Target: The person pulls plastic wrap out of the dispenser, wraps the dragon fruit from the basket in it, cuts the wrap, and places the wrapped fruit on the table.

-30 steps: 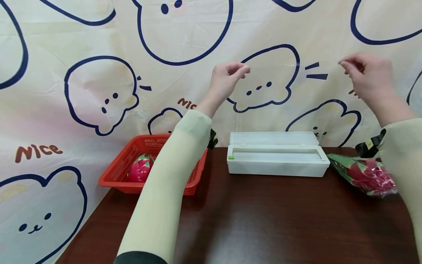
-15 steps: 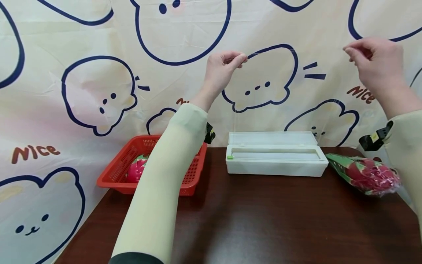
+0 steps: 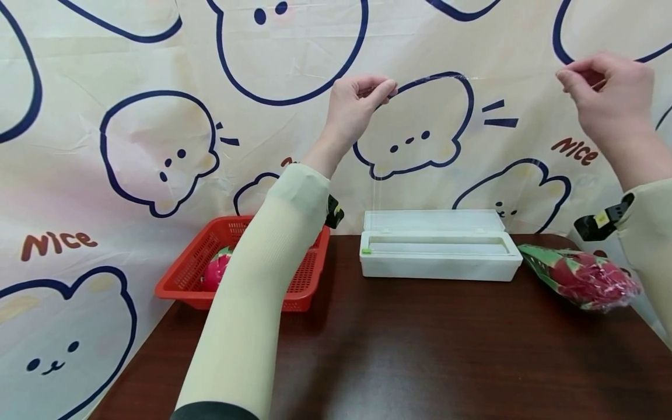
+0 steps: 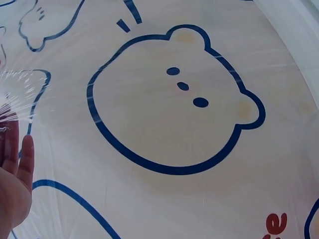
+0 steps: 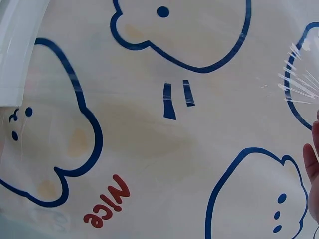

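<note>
Head view: my left grip [image 3: 357, 107] and right grip [image 3: 613, 96] are pinching clear cling film [image 4: 22, 89], apparently standing wide apart to keep it taut above the open white dispenser box [image 3: 436, 268].

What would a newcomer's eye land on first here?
Probably the left hand and right hand, raised before the cartoon backdrop, pinching clear film. Next, the red basket at the dark table's left, with a pink dragon fruit inside, and the plastic-wrapped dragon fruit to the right of the white dispenser box.
</note>
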`<state>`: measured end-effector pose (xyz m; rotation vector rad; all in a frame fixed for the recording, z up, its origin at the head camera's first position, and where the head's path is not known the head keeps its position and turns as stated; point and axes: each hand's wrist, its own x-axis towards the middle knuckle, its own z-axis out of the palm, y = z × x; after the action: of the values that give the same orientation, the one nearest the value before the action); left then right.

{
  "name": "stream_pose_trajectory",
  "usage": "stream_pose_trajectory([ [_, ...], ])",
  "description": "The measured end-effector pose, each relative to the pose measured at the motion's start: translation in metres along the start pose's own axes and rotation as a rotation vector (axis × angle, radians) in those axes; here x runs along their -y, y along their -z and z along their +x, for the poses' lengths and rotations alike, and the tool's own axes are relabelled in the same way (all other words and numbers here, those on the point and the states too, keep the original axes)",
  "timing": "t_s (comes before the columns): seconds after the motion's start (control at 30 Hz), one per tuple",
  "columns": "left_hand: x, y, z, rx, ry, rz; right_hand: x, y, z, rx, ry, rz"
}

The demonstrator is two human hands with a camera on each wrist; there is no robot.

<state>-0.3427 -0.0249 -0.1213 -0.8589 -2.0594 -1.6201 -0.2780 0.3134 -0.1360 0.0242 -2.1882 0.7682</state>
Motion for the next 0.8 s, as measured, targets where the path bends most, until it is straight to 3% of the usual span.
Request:
stream_pose_trajectory([
  [0.13,-0.001,0.000,-0.006,-0.004,-0.032,-0.019,0.000,0.004,-0.005,0.012,-0.025,0.084],
  [0.37,-0.008,0.002,-0.028,0.034,-0.064,-0.086,0.000,0.014,-0.023,0.072,0.023,0.312],
  [0.8,-0.014,0.010,-0.069,0.161,-0.041,-0.198,-0.010,0.033,-0.057,0.229,0.059,0.428],
])
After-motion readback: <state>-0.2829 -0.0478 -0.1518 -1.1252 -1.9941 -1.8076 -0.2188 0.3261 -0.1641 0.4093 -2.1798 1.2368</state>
